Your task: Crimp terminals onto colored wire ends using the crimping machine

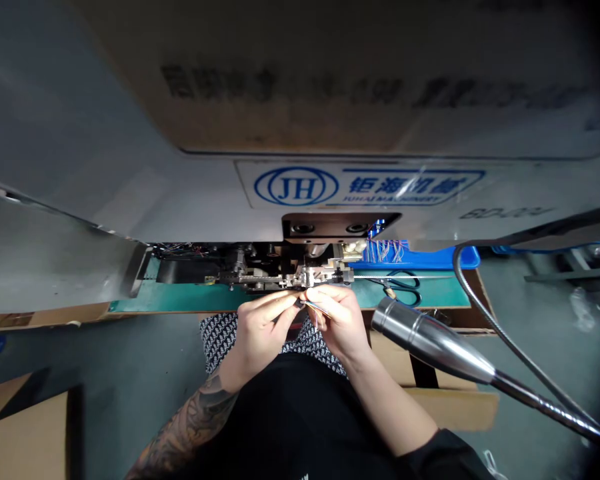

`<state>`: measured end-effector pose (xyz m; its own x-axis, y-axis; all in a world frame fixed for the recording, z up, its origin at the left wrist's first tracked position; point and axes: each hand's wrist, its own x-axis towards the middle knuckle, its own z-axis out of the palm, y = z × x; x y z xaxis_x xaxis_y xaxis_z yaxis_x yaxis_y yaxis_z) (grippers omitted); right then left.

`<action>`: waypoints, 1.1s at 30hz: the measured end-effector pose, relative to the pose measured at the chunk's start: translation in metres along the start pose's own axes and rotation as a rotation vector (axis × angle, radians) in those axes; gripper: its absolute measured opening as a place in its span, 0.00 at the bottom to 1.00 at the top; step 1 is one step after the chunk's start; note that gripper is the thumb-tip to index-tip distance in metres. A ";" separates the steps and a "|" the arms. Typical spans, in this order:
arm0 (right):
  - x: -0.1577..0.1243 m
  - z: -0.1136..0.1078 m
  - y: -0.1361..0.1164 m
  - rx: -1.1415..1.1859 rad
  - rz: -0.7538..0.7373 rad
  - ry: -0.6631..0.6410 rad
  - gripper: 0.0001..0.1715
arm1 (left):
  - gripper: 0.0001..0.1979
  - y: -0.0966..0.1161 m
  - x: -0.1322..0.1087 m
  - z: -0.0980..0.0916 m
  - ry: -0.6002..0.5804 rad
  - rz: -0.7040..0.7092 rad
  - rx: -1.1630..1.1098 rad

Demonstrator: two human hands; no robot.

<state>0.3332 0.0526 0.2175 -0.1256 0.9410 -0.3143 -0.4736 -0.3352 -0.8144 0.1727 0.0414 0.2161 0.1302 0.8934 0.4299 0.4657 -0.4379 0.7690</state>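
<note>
Both hands meet at the front of the machine's metal tooling (307, 275), close to the middle of the view. My right hand (343, 323) pinches a few thin coloured wires (317, 309), whose loose ends hang below the fingers. At the fingertips of my left hand (263, 327) is a small dark piece (299, 303), too small to name; the thumb and forefinger are closed on it. The fingertips of the two hands nearly touch, and the far ends of the wires are hidden between them.
The grey machine housing (195, 193) overhangs the hands. On the green bench top (180, 298) lie black-handled scissors (405, 287), right of the tooling. Behind them, a blue tray (440, 257) holds wire bundles. A metal gooseneck lamp (430, 337) reaches in from the right. Cardboard boxes (27, 440) stand below.
</note>
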 end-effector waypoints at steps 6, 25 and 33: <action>0.001 0.011 0.000 0.046 0.004 0.090 0.24 | 0.07 0.001 0.001 -0.001 0.015 -0.049 0.005; 0.003 0.016 0.004 0.122 0.027 0.094 0.28 | 0.08 0.000 0.002 -0.002 0.019 -0.109 -0.013; 0.002 0.013 0.006 0.062 -0.007 0.091 0.28 | 0.08 -0.004 0.000 -0.003 0.013 -0.088 -0.036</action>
<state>0.3187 0.0534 0.2178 -0.0439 0.9343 -0.3539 -0.5273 -0.3226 -0.7861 0.1684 0.0432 0.2142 0.0790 0.9275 0.3653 0.4427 -0.3609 0.8208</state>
